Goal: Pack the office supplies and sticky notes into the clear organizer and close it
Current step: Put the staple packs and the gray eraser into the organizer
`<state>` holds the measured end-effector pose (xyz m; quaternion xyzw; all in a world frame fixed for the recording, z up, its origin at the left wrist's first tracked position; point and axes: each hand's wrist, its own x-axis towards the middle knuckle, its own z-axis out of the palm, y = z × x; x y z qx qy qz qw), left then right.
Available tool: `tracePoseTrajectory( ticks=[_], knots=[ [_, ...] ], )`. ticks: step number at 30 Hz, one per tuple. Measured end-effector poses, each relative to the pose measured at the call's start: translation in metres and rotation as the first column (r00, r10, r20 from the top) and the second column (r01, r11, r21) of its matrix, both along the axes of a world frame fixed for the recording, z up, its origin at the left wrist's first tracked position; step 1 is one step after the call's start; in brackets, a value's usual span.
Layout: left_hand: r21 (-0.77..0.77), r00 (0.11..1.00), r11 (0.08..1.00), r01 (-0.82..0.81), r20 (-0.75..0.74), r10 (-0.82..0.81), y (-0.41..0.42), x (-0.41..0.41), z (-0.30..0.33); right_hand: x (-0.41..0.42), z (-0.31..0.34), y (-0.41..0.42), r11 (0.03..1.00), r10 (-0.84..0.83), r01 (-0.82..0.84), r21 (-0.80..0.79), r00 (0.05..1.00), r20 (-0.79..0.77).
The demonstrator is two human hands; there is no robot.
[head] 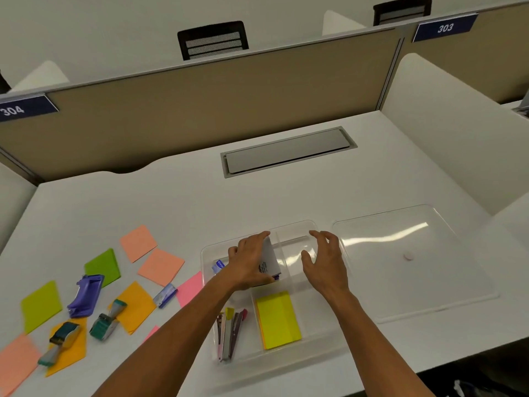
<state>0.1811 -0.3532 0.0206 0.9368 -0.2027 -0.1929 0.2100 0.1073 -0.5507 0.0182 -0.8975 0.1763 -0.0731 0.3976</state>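
Note:
The clear organizer [289, 358] sits open on the white desk in front of me. My left hand [250, 262] grips a grey-white box [270, 260] inside its far left compartment, beside a small blue-white item [219, 265]. My right hand [325, 260] hovers open over the far right compartment, holding nothing. A yellow sticky pad [277, 319] lies in the near middle compartment and several staplers [229, 333] in the near left one. The clear lid [412, 262] lies flat to the right.
Left of the organizer lie loose sticky notes in salmon [138, 243], green [103, 266], orange [137, 306] and pink [190, 287], a purple punch [86, 295], two teal stamps [107, 320], and a small blue box [165, 295]. A grey cable hatch [286, 151] and a beige partition stand behind.

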Motion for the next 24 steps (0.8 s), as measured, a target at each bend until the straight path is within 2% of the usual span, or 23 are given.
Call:
tracePoseTrajectory(
  ticks=[6, 11, 16, 20, 24],
  knots=[
    [0.090, 0.995, 0.992, 0.093, 0.020, -0.095, 0.005, -0.003, -0.006, 0.001, -0.001, 0.000, 1.000, 0.014, -0.014, -0.008, 1.000, -0.018],
    [0.054, 0.996, 0.997, 0.055, 0.067, -0.059, 0.010, -0.008, -0.010, 0.004, 0.000, 0.001, 1.000, 0.009, -0.009, -0.008, 1.000, -0.027],
    [-0.031, 0.991, 0.999, -0.044, 0.125, 0.047, 0.013, -0.017, -0.003, 0.004, -0.001, 0.004, 0.999, 0.009, -0.010, -0.037, 0.999, -0.047],
    [-0.170, 0.964, 0.984, -0.061, 0.247, 0.102, 0.021, -0.032, 0.001, 0.006, 0.002, 0.015, 0.981, 0.033, -0.030, -0.190, 0.999, 0.009],
    [-0.244, 0.938, 0.969, -0.049, 0.321, 0.129, 0.034, -0.046, 0.000, 0.011, 0.007, 0.040, 0.984, 0.110, -0.101, -0.147, 0.993, 0.051]
  ],
)
